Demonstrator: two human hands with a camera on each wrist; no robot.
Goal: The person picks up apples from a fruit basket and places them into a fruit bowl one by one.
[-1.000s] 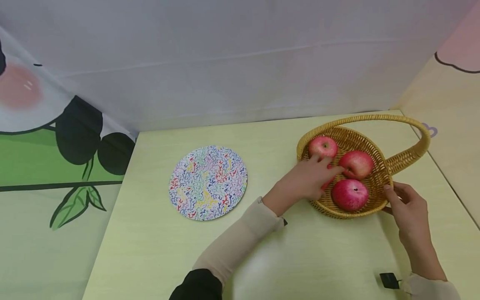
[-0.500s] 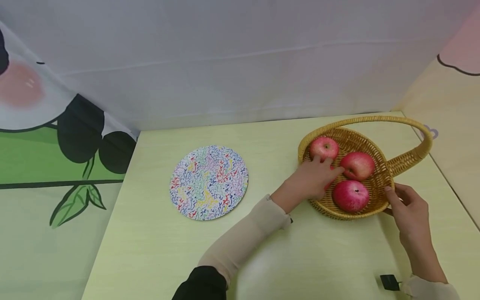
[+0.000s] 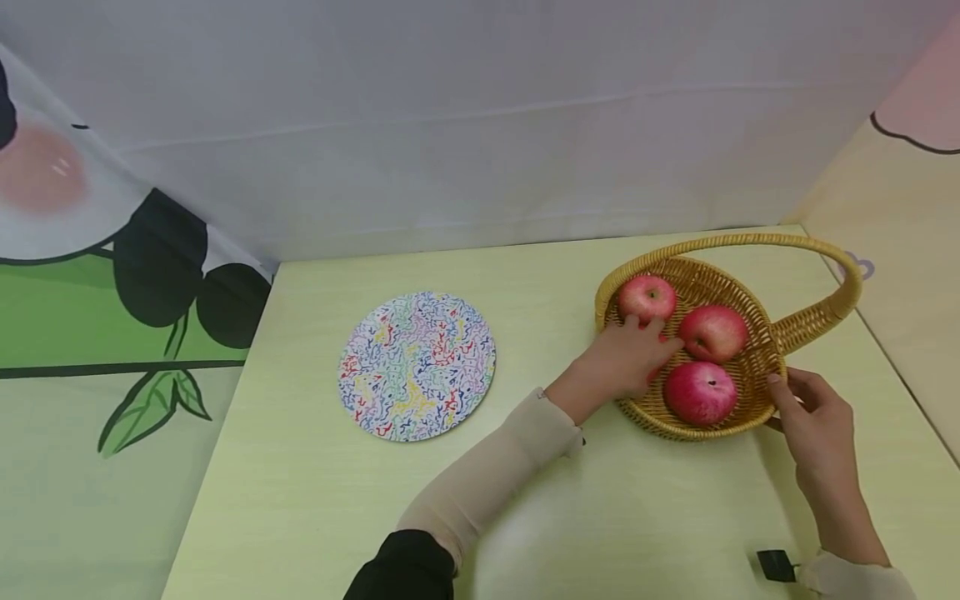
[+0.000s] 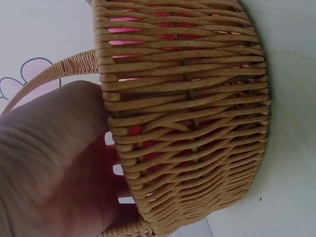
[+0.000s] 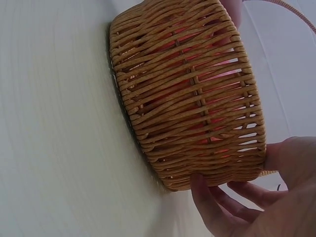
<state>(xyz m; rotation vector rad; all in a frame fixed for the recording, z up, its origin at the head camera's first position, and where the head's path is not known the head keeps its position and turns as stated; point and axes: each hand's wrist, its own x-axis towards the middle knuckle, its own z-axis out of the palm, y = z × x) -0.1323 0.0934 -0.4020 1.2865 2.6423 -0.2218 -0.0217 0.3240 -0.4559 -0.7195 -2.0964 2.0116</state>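
A woven basket (image 3: 756, 385) with a tall looped handle stands at the right of the table. Three apples show plainly in it: a rear apple (image 3: 647, 298), a right apple (image 3: 715, 332) and a darker front apple (image 3: 701, 393). My left hand (image 3: 626, 358) reaches over the basket's left side and grips another apple (image 3: 657, 367), mostly covered by the hand. In the left wrist view, the left hand (image 4: 59, 153) passes over the rim, its fingertips hidden by the wicker. My right hand (image 3: 821, 425) pinches the basket's right rim, thumb on top; the right wrist view shows fingers (image 5: 210, 205) against the outer wall.
A round plate-like disc (image 3: 417, 367) with a multicoloured squiggle pattern lies left of the basket on the pale table (image 3: 300, 500). Behind the table hangs a white cloth (image 3: 480, 167). A small black tag (image 3: 776, 566) sits by the right sleeve.
My left wrist and forearm have shifted slightly to the right, while the hand stays over the same apple. My right hand keeps its hold on the rim, and the basket stays in place.
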